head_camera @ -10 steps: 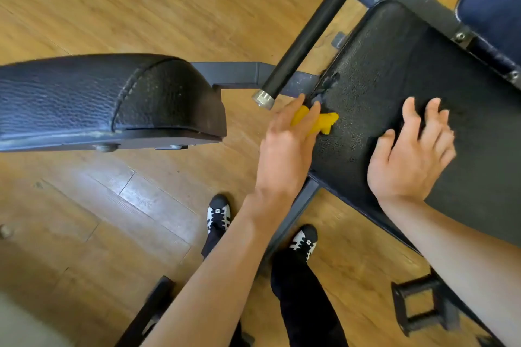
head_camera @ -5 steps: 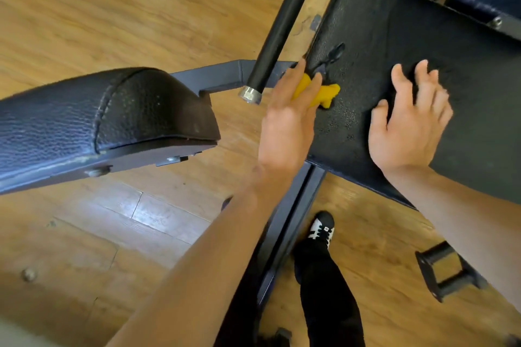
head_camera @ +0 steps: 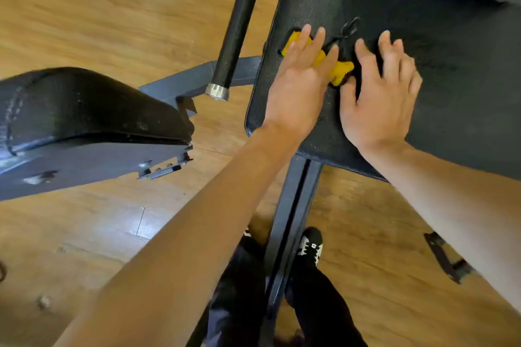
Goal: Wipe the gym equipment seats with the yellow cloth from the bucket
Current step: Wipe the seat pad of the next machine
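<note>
yellow cloth point(head_camera: 342, 70) slid inward under flat left hand point(head_camera: 298, 87), beside flat right hand point(head_camera: 380, 98); bar point(head_camera: 239, 17) flanks seat point(head_camera: 451, 93).

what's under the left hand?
The yellow cloth, pressed flat onto the black seat by the left hand. Its ends stick out at upper left and toward the right hand; its middle is hidden under the hand.
</note>
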### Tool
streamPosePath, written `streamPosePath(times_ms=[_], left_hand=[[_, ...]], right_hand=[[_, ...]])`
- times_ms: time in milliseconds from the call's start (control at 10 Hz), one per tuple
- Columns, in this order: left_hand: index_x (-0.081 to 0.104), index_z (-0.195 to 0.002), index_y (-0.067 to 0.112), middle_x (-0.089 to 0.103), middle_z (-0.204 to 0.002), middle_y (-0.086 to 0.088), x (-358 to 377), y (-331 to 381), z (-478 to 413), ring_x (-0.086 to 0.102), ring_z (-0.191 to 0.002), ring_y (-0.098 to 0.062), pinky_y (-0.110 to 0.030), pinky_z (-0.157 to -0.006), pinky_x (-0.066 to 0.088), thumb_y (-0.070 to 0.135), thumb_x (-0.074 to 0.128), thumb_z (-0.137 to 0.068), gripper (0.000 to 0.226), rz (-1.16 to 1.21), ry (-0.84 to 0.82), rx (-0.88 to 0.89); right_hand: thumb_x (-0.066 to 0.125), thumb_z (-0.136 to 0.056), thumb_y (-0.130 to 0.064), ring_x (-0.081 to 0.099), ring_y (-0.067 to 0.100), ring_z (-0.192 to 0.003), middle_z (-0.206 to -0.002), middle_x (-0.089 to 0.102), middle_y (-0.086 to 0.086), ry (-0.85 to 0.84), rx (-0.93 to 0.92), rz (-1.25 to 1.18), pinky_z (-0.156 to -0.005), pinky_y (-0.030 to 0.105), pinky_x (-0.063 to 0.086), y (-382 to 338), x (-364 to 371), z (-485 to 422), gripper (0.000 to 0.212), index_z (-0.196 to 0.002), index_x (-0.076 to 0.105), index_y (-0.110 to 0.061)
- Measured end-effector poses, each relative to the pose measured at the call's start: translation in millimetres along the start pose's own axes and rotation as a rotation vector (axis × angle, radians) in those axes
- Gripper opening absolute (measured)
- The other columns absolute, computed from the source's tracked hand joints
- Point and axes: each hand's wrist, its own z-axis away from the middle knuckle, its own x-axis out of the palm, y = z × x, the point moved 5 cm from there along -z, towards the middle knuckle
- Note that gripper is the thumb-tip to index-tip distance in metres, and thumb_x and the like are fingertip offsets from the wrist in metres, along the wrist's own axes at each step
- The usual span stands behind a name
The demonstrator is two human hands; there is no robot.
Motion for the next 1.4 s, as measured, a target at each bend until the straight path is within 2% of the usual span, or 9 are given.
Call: streamPosePath(times_ms=[200,400,500,700,900,1100,1200,1300,1400], left_hand=[[0.056,-0.139,-0.006,0.044,-0.152,-0.031,-10,20,64,0.036,-0.145,-0.045,-0.047,-0.122,0.018,-0.01,0.069,-0.089,0.053,0.022,-0.01,-0.01],[0.058,-0.141,0.002,0.043,-0.156,-0.024,-27,41,102,0.03,-0.15,-0.038,-0.054,-0.119,0.035,-0.007,0.072,-0.087,0.056,-0.019,-0.179,0.148],[0.057,-0.144,0.007,0.041,-0.158,-0.021,-34,35,94,0.032,-0.151,-0.038,-0.052,-0.12,0.035,0.017,0.064,-0.1,0.045,-0.041,-0.258,0.286],[0.043,-0.153,0.003,0.029,-0.163,-0.024,-48,17,80,0.026,-0.154,-0.036,-0.054,-0.117,0.035,0.057,0.044,-0.102,0.073,-0.026,-0.311,0.377],[0.028,-0.156,-0.006,0.025,-0.166,-0.019,-50,-18,41,0.017,-0.157,-0.031,-0.057,-0.122,0.025,0.051,0.024,-0.108,0.074,0.121,-0.284,0.335],[0.022,-0.158,-0.003,0.032,-0.164,-0.015,-34,-30,35,0.027,-0.154,-0.023,-0.049,-0.123,0.026,0.059,0.011,-0.105,0.083,0.156,-0.288,0.392],[0.024,-0.159,-0.001,0.035,-0.163,-0.012,-34,-33,35,0.029,-0.153,-0.02,-0.046,-0.123,0.027,0.06,0.008,-0.105,0.083,0.165,-0.259,0.431],[0.023,-0.16,0.005,0.04,-0.16,-0.007,-31,-35,37,0.033,-0.151,-0.017,-0.044,-0.121,0.029,0.062,0.007,-0.103,0.083,0.192,-0.248,0.428],[0.032,-0.158,0.009,0.041,-0.16,-0.004,-29,-37,35,0.032,-0.152,-0.015,-0.045,-0.122,0.028,0.063,0.004,-0.103,0.082,0.182,-0.223,0.447]], right_hand=[[0.029,-0.098,-0.03,0.023,0.033,-0.15,-0.162,0.028,0.01,0.004,-0.025,-0.024,-0.12,0.052,0.021,4,0,0,0.054,-0.151,0.037,-0.024],[0.023,-0.104,-0.038,0.025,0.032,-0.149,-0.162,0.031,0.009,0.013,-0.008,-0.09,-0.12,0.05,0.02,7,-2,0,0.052,-0.149,0.043,-0.023],[0.024,-0.103,-0.04,0.026,0.03,-0.149,-0.161,0.033,0.008,0.028,0.0,-0.134,-0.12,0.05,0.02,8,-1,-1,0.052,-0.146,0.047,-0.023],[0.03,-0.1,-0.043,0.027,0.026,-0.149,-0.157,0.04,0.006,0.063,0.0,-0.259,-0.121,0.048,0.019,12,-2,-2,0.05,-0.138,0.056,-0.023],[0.04,-0.098,-0.037,0.05,0.022,-0.13,-0.133,0.06,0.002,0.175,-0.217,-0.451,-0.118,0.047,0.022,4,-13,4,0.041,-0.123,0.065,-0.018],[0.05,-0.096,-0.028,0.061,0.032,-0.098,-0.101,0.069,0.008,0.355,-0.608,-0.323,-0.107,0.048,0.037,-23,-18,29,0.03,-0.092,0.072,-0.008],[0.051,-0.098,-0.029,0.057,0.034,-0.081,-0.083,0.065,0.009,0.334,-0.818,-0.282,-0.087,0.049,0.044,-38,-16,39,0.034,-0.08,0.069,-0.006],[0.054,-0.096,-0.041,0.054,0.03,-0.075,-0.082,0.064,0.01,0.318,-0.86,-0.326,-0.076,0.045,0.044,-37,-17,42,0.041,-0.085,0.071,-0.006],[0.058,-0.092,-0.056,0.055,0.025,-0.082,-0.09,0.064,0.006,0.286,-0.914,-0.257,-0.078,0.034,0.045,-42,-14,46,0.05,-0.096,0.072,-0.008]])
